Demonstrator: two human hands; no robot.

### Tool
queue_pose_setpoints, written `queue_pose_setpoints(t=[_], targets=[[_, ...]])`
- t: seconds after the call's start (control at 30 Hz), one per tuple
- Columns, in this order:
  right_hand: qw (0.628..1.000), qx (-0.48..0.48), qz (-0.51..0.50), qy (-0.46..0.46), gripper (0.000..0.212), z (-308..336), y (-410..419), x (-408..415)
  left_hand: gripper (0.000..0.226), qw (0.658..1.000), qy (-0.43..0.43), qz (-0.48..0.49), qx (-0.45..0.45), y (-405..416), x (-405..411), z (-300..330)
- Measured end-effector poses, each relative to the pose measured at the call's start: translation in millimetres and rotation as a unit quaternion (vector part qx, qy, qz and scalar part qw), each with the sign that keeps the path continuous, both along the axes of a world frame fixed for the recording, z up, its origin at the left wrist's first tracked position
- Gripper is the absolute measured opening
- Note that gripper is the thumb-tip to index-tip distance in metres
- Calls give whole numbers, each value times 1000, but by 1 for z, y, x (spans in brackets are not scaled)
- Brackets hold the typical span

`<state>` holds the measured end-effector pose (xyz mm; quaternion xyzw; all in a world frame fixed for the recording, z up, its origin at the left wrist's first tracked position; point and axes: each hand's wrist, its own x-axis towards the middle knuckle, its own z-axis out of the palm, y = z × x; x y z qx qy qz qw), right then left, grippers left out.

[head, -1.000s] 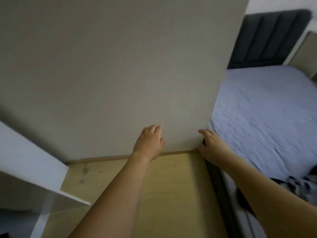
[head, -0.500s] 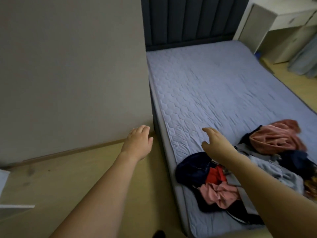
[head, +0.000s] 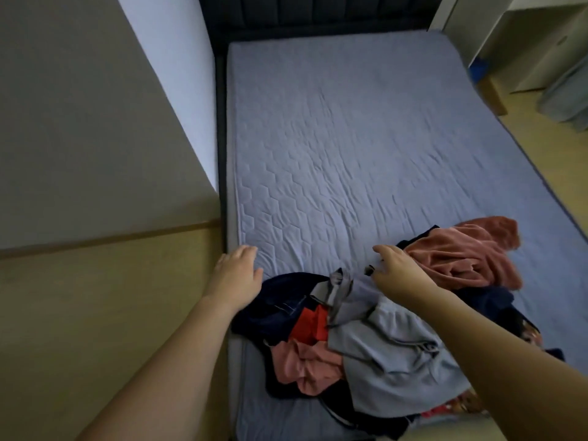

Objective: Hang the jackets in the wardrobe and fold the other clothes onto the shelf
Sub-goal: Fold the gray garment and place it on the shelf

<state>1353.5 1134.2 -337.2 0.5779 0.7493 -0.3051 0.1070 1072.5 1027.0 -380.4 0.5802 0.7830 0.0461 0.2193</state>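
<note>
A heap of clothes lies on the near part of the bed (head: pixel 350 138): a dark navy garment (head: pixel 280 307), a grey garment (head: pixel 391 354), a pink one (head: pixel 302 367), a red piece (head: pixel 310 324) and a rust-coloured fleece (head: pixel 461 253). My left hand (head: pixel 237 275) hovers over the bed's left edge, fingers relaxed, holding nothing, just beside the navy garment. Over the heap, between the grey garment and the fleece, my right hand (head: pixel 397 270) reaches forward with straight fingers and holds nothing.
A beige panel (head: pixel 79 122) stands to the left of the bed, with wooden floor (head: pixel 95 313) below it. A dark headboard (head: pixel 318 14) closes the far end. White furniture (head: pixel 525 36) and a grey curtain (head: pixel 569 97) stand at the far right.
The view has swung right from the beige panel to the bed. Both hands moved with it and now reach over the clothes heap, nearer the garments.
</note>
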Motion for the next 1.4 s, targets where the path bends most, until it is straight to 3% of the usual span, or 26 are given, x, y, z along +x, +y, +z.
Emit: queue_pose_setpoints(t=[0.37,0.5,0.6,0.8,0.93,1.0,1.07,1.2,1.3,1.4], targets=[[994,-81,53,-45,60,-204,42,55,48,984,-99,64,-134,17,76,-183],[994,-52,58,-79,66,-258,35,97,46,978,-119,57,-164,8,110,-235],[994,-39,35,-95,69,-277,27,139,48,978,-127,31,-162,15,140,-250],[982,-113,-9,-154,75,-298,36,209,46,980,-158,-19,-119,69,223,-250],[989,-124,-34,-76,51,-322,46,236,75,958,-195,41,-206,109,294,-261],[995,-84,-53,-19,41,-332,50,251,62,958,-170,45,-225,117,323,-265],[996,-84,-19,-18,46,-334,54,267,30,967,-178,41,-176,114,344,-257],[988,-96,98,-66,71,-321,67,293,13,944,-323,41,-49,103,351,-207],[990,-77,113,-20,52,-295,80,297,33,967,-233,5,101,94,337,-163],[979,-154,19,134,30,-258,87,280,23,947,-225,65,220,86,321,-123]])
